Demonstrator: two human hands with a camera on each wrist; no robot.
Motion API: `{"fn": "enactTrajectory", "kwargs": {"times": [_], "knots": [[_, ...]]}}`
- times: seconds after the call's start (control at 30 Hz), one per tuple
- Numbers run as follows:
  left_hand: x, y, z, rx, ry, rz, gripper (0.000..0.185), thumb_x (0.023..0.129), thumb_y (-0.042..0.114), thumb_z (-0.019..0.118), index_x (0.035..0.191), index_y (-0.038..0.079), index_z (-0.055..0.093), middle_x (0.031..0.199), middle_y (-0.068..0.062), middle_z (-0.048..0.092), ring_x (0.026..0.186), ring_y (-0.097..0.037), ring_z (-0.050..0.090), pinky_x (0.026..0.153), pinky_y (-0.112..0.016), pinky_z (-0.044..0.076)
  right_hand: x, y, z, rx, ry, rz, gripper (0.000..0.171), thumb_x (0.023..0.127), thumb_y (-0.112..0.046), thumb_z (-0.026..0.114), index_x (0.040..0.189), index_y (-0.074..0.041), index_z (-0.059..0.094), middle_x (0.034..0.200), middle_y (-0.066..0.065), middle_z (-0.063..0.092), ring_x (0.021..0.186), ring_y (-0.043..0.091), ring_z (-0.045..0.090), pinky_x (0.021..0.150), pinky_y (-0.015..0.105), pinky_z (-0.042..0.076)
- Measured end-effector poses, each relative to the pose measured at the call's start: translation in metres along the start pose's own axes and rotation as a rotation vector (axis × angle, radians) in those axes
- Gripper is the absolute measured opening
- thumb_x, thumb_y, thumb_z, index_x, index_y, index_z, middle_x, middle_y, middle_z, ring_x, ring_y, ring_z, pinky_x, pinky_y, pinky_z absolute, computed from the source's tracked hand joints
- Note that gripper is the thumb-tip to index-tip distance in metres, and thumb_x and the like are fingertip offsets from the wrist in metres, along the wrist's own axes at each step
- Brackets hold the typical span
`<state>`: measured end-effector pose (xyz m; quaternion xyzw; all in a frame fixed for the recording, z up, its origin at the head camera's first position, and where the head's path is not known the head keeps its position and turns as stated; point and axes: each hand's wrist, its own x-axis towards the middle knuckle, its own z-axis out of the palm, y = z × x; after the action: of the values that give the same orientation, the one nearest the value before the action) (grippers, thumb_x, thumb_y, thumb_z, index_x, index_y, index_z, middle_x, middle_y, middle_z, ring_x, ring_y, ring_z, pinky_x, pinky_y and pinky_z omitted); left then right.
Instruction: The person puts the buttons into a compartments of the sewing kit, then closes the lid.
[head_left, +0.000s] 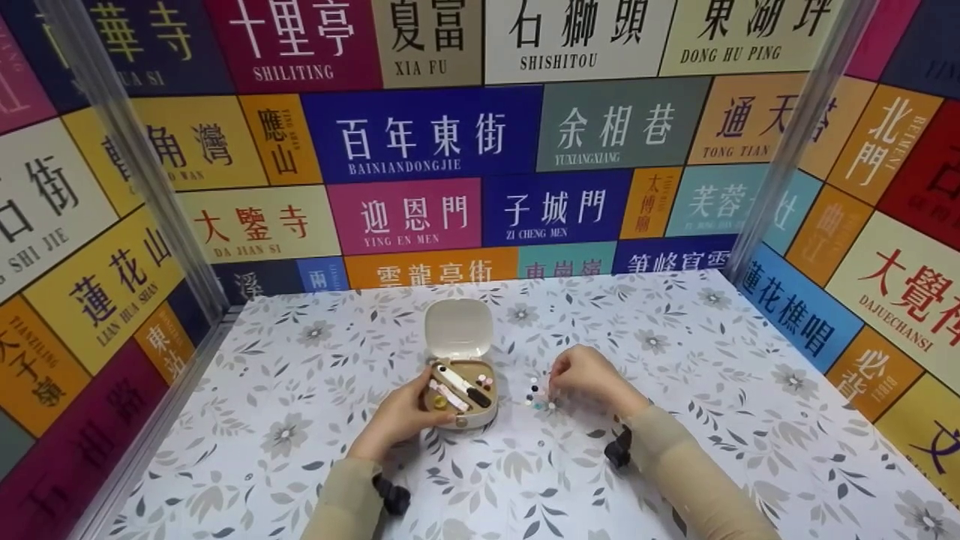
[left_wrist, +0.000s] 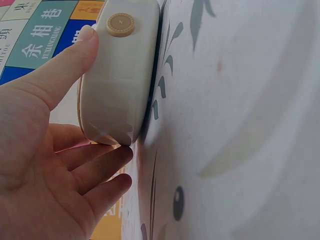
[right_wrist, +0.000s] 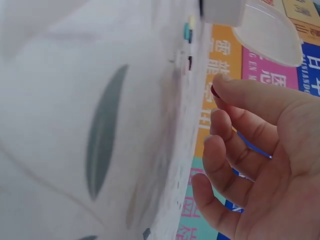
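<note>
A small beige case [head_left: 459,396] lies open on the flowered table [head_left: 300,390], its lid [head_left: 458,328] standing up behind it. Inside are a black-handled tool and several small bits. My left hand [head_left: 401,416] grips the case's base; the left wrist view shows my thumb on one side and my fingers [left_wrist: 120,155] on the other side of the case [left_wrist: 122,75]. Just to the right, my right hand [head_left: 559,382] hovers over several tiny coloured pieces [head_left: 536,396]. In the right wrist view, thumb and forefinger pinch a small dark red piece [right_wrist: 214,91].
Walls covered in coloured sign panels [head_left: 420,135] enclose the table on three sides, with metal posts [head_left: 787,142] at the back corners. The case's round button [left_wrist: 120,24] faces the left wrist camera. The loose pieces [right_wrist: 187,32] lie beside the case [right_wrist: 222,10].
</note>
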<state>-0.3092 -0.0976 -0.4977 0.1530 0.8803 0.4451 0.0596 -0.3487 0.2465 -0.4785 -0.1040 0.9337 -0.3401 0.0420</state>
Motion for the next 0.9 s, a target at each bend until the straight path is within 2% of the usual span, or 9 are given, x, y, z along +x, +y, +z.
{"fn": "enactTrajectory", "kwargs": {"times": [0.23,0.43,0.57,0.73,0.9], "knots": [[-0.0004,0.0003,-0.0004,-0.037,-0.003,-0.022,0.107,0.071,0.042,0.084,0.153,0.007,0.024,0.154,-0.013,0.032,0.139,-0.032,0.033,0.114,-0.047,0.023,0.0043,0.0025,-0.0026,0.092,0.034,-0.016,0.006,0.079,-0.011,0.077,0.077,-0.008,0.071,0.071,-0.002,0.066,0.065,0.014,0.057,0.062,0.028,0.048],[0.0004,-0.0011,-0.0004,-0.01,-0.006,-0.024,0.106,0.072,0.043,0.083,0.153,0.008,0.025,0.154,-0.013,0.032,0.139,-0.032,0.032,0.115,-0.047,0.023,0.0069,0.0052,-0.0017,0.188,0.05,0.03,0.008,0.079,-0.014,0.078,0.08,-0.008,0.072,0.075,-0.002,0.067,0.068,0.013,0.056,0.062,0.026,0.049],[0.0005,-0.003,-0.0004,0.001,-0.002,-0.001,0.105,0.073,0.044,0.083,0.153,0.006,0.027,0.152,-0.016,0.035,0.137,-0.034,0.036,0.113,-0.048,0.026,0.0058,0.0056,-0.0013,0.249,0.057,0.041,0.01,0.08,-0.015,0.077,0.084,-0.007,0.073,0.078,0.0,0.068,0.069,0.014,0.057,0.063,0.027,0.052],[0.0,-0.0027,-0.0007,-0.008,0.002,0.005,0.106,0.072,0.043,0.084,0.153,0.006,0.026,0.151,-0.016,0.036,0.135,-0.033,0.038,0.112,-0.047,0.028,0.0053,0.0044,-0.0008,0.31,0.068,0.056,0.01,0.082,-0.015,0.076,0.086,-0.006,0.074,0.078,0.0,0.069,0.066,0.013,0.055,0.061,0.026,0.051],[-0.0002,-0.0028,-0.0009,-0.015,-0.002,0.001,0.106,0.072,0.043,0.084,0.153,0.008,0.026,0.152,-0.014,0.036,0.136,-0.032,0.037,0.113,-0.047,0.027,0.0059,0.0031,-0.0004,0.354,0.062,0.094,0.012,0.083,-0.014,0.076,0.089,-0.004,0.074,0.08,0.0,0.069,0.07,0.017,0.057,0.061,0.025,0.05]]}}
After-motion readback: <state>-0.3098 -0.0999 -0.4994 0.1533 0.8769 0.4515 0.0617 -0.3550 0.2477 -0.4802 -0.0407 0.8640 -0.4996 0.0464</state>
